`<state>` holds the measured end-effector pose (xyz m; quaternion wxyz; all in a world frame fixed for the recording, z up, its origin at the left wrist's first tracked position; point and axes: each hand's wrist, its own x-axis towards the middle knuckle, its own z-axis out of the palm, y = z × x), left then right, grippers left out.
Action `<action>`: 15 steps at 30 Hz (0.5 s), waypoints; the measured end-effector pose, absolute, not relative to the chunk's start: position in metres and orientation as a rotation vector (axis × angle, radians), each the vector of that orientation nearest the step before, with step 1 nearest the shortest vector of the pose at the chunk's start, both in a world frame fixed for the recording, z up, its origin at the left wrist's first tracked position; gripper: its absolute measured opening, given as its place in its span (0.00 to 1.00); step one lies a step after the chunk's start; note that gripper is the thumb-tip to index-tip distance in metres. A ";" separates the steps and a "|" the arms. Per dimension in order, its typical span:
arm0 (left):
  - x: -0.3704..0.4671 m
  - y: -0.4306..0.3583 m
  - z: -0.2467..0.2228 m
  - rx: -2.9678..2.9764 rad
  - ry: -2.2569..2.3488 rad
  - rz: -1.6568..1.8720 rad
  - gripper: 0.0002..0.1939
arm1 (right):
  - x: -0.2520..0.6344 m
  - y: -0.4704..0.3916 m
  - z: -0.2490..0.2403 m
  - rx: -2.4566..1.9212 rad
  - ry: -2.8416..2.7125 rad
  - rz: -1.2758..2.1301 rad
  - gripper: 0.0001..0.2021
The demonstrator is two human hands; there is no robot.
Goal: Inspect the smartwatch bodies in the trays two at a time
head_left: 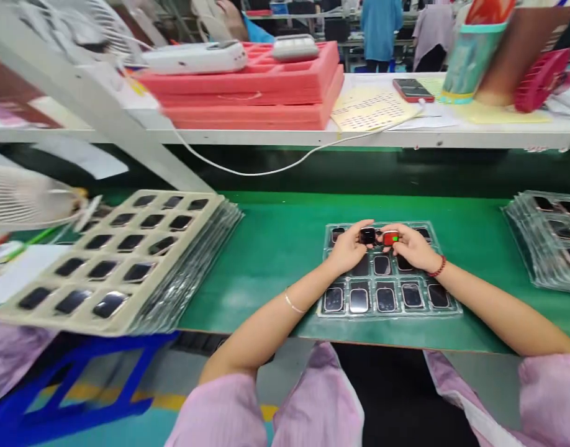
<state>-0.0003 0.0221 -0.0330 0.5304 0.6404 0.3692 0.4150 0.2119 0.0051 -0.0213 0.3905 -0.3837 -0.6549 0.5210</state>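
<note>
Lilac sleeves (224, 413) and a black garment (401, 397) fill the bottom edge, nearest the camera. Two bare forearms reach forward from them over a green work surface (275, 261), a pale bangle (292, 303) on the left arm and a red bracelet (437, 267) on the right wrist.

The left hand (348, 249) grips a small dark-faced device (367, 236) in its fingers. Just beside it, the right hand (414, 247) pinches a red-faced device (390, 239) with a bright green patch. Both devices are held above the far half of a clear plastic tray (320, 308), whose compartments hold more dark, rounded-square pieces (359, 300).

Well to the left, a beige tray (85, 286) of similar pieces tops a stack of clear trays (194, 273); another tray stack (529, 248) stands at the far right. Beyond, a white shelf (275, 138) carries red trays (248, 117), a phone (413, 90) and a teal cup (471, 65).
</note>
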 end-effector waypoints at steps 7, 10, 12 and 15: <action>-0.003 0.019 -0.034 1.567 0.862 1.028 0.24 | 0.209 0.000 -0.017 -1.001 -1.681 1.253 0.18; -0.003 0.019 -0.033 1.565 0.883 1.037 0.24 | 0.208 0.000 -0.017 -0.983 -1.677 1.244 0.18; -0.002 0.019 -0.032 1.576 0.896 1.042 0.25 | 0.208 0.000 -0.017 -0.971 -1.679 1.237 0.19; -0.002 0.019 -0.032 1.555 0.876 1.034 0.23 | 0.208 -0.001 -0.018 -0.999 -1.679 1.244 0.17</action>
